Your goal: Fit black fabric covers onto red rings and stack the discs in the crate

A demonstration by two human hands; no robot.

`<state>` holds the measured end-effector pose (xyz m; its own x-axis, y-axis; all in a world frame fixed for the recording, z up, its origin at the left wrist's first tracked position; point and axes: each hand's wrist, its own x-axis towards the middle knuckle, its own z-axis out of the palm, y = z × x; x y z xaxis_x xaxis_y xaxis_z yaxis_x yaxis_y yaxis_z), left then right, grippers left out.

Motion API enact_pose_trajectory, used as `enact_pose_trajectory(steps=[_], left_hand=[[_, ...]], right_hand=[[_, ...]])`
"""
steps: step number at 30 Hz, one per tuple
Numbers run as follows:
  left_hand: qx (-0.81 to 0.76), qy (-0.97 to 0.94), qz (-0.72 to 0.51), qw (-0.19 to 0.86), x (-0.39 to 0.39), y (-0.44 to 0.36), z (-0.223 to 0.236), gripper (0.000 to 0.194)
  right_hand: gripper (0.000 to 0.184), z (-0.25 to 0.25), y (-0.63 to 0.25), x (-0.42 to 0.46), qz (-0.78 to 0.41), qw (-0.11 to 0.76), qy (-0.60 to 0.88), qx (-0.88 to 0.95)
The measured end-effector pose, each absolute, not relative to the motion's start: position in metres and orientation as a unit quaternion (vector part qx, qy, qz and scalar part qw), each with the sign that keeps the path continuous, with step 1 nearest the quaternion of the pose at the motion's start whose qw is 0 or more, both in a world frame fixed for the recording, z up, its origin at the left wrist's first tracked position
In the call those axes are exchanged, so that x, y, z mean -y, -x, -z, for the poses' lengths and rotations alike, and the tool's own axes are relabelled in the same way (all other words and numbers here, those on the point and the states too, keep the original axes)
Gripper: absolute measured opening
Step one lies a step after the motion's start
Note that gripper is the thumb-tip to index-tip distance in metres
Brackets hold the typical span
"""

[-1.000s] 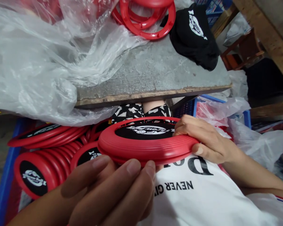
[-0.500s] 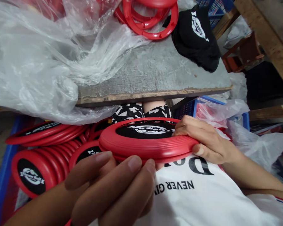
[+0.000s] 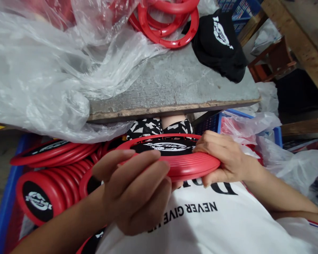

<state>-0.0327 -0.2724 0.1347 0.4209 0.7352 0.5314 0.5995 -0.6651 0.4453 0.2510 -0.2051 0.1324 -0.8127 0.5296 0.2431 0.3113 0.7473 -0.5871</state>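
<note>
A red flying disc with a black fabric centre and white print is held nearly level in front of the white shirt. My right hand grips its right side, fingers over the rim and thumb at the near edge. On the near left side of the rim, my left hand is closed with fingers curled against it; its thumb is hidden, as is that part of the disc.
A blue crate at left holds several finished-looking red discs. On the grey tabletop lie clear plastic sheeting, red rings and black printed fabric. Another blue crate with plastic stands at right.
My left hand has moved up along the near rim, its fingers curling more over the edge. My right thumb has shifted left and down; the disc stays in nearly the same place.
</note>
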Motion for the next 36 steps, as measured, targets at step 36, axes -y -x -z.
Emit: enact_pose_trajectory(steps=[36], left_hand=[[-0.542, -0.782, -0.156, 0.265, 0.162, -0.012, -0.171, 0.031]], right_hand=[[0.054, -0.106, -0.223, 0.122, 0.042, 0.349, 0.362, 0.863]])
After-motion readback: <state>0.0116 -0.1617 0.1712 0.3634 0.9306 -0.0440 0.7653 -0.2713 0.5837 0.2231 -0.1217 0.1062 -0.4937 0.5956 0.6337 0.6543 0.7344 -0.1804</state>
